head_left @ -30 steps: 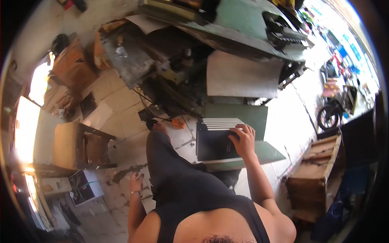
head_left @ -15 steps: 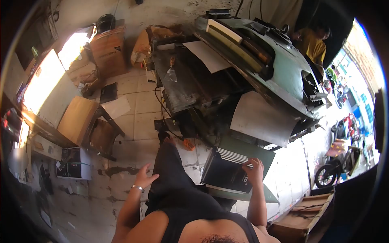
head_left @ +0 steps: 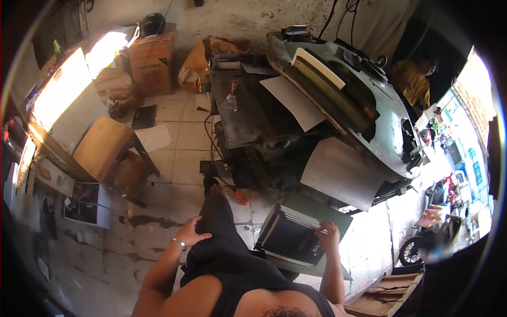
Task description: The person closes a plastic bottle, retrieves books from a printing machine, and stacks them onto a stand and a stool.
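Observation:
My left hand (head_left: pixel 193 231) rests on my dark-trousered leg (head_left: pixel 217 214), thumb apart from the fingers, holding nothing. At the right edge of a stack of black printed sheets (head_left: pixel 290 236), my right hand (head_left: pixel 328 236) has its fingers curled over the rim. White edges of several layers show fanned along the stack's far side, and pale lettering shows near my fingers. Beneath the stack lies a flat green panel (head_left: pixel 339 222). My fingertips partly hide the edge they touch.
A dark workbench (head_left: pixel 240 127) stands ahead with a scraper (head_left: pixel 232 99) on it. A large green curved panel (head_left: pixel 388 119) leans over the bench beside a grey sheet (head_left: pixel 338 171). At left is a wooden chair (head_left: pixel 100 148). A person in yellow (head_left: pixel 412 84) is at the back right.
My left hand has come down onto my leg from the air beside it. My right hand stays at the stack's edge, and the camera view has shifted slightly.

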The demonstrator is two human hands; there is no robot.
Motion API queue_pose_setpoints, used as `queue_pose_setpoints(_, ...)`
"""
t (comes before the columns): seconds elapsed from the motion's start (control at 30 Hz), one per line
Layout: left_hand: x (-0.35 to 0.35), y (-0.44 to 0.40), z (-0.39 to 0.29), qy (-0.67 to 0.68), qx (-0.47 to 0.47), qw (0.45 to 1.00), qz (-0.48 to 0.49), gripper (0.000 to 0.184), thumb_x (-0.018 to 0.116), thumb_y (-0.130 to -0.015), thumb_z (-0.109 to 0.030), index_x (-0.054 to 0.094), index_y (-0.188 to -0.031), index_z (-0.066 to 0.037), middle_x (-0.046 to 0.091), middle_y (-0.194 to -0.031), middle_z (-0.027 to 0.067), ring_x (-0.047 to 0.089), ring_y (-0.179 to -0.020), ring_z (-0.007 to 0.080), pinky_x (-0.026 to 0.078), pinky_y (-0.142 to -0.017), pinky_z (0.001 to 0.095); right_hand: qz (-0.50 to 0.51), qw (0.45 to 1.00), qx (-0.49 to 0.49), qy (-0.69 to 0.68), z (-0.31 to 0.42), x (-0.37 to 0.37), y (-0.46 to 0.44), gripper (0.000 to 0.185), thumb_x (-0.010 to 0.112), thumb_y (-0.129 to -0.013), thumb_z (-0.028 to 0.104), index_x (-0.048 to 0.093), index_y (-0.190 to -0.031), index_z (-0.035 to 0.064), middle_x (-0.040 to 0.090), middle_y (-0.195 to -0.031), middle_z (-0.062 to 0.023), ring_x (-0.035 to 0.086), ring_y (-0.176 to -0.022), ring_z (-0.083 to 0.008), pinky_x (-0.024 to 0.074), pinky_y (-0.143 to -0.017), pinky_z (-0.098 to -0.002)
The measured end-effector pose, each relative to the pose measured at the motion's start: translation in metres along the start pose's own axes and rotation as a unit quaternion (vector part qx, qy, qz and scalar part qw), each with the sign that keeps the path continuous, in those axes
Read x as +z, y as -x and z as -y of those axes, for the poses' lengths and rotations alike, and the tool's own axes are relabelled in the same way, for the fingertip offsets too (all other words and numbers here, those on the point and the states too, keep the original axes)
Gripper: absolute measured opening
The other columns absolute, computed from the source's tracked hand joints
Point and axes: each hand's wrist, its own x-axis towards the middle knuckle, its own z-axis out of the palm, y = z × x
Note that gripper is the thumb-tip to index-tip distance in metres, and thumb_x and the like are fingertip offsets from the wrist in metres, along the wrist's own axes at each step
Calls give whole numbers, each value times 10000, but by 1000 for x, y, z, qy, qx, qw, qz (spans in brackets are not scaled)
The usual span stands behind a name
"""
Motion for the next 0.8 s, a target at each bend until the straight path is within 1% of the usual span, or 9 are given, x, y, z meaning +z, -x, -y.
queue_pose_setpoints(0.07, -1, -3, -2, 0, 3, 1000, 0, 1027, 920, -711, -492, 467, -1479, 19, 519, -1474, 259, 552, -1340, 378, 446, -1132, 431, 4, 1000, -16, 4, 4, 6, 4, 224, 836, -693, 77, 746, -897, 92, 716, -1039, -84, 648, -1050, -318, 470, -959, -445)
queue_pose_setpoints(0.1, -2, -4, -2, 0, 4, 1000, 1, 1027, 922, -710, -489, 467, -1478, 19, 520, -1471, 259, 553, -1338, 380, 446, -1131, 432, -2, 1000, -24, 16, 15, 6, 8, 197, 787, -755, 54, 742, -942, 96, 709, -1009, -93, 647, -1016, -327, 472, -933, -448)
queue_pose_setpoints(0.23, -2, -1, 0, 16, -1, 1000, -7, 1024, 928, -704, -482, 471, -1473, 17, 531, -1451, 257, 559, -1326, 381, 450, -1126, 435, -41, 999, -18, 15, 38, 14, 23, 159, 713, -830, 37, 753, -973, 95, 703, -983, -111, 647, -992, -350, 489, -897, -441)
queue_pose_setpoints(0.43, -1, -1, 2, 29, -2, 1000, -9, 1033, 920, -716, -468, 438, -1501, -3, 502, -1468, 251, 534, -1347, 385, 440, -1138, 435, -50, 997, -48, 29, 42, 10, 22, 174, 733, -810, 53, 762, -980, 78, 696, -943, -120, 661, -943, -351, 514, -858, -444)
queue_pose_setpoints(0.53, 3, -3, 2, -10, 44, 999, -26, 1014, 895, -757, -422, 380, -1553, -63, 402, -1554, 259, 451, -1423, 398, 396, -1180, 440, 37, 996, -42, 63, 46, -5, 5, 235, 744, -785, 1, 769, -1011, 58, 711, -956, -136, 692, -912, -340, 539, -835, -410)
queue_pose_setpoints(0.63, 5, -6, -8, -52, 23, 998, -3, 1003, 870, -789, -374, 326, -1596, -132, 302, -1618, 259, 368, -1482, 409, 349, -1215, 440, 169, 984, 53, -26, 44, -18, -32, 207, 747, -846, 78, 761, -1049, 44, 743, -1012, -96, 713, -901, -235, 559, -787, -376)
queue_pose_setpoints(0.73, 3, -8, -14, -45, 25, 998, 30, 997, 861, -800, -354, 312, -1610, -163, 271, -1638, 257, 355, -1493, 415, 339, -1221, 435, 67, 991, 29, -114, 35, -4, -89, 262, 734, -898, 99, 732, -1153, 36, 743, -1077, -84, 710, -903, -184, 563, -767, -341)
queue_pose_setpoints(0.77, 3, -10, -11, -43, 30, 998, 32, 1003, 861, -799, -353, 308, -1612, -160, 282, -1634, 256, 357, -1491, 415, 340, -1220, 434, 59, 963, 61, -257, 20, 7, -113, 288, 722, -920, 112, 710, -1200, 46, 736, -1084, -80, 705, -913, -187, 563, -777, -348)
queue_pose_setpoints(0.8, 3, -12, -6, -41, 36, 998, 33, 1008, 862, -798, -352, 305, -1615, -157, 292, -1629, 255, 359, -1489, 416, 341, -1219, 433, 52, 913, 90, -395, 7, 18, -136, 314, 711, -941, 125, 687, -1247, 57, 729, -1090, -75, 699, -924, -190, 563, -787, -355)
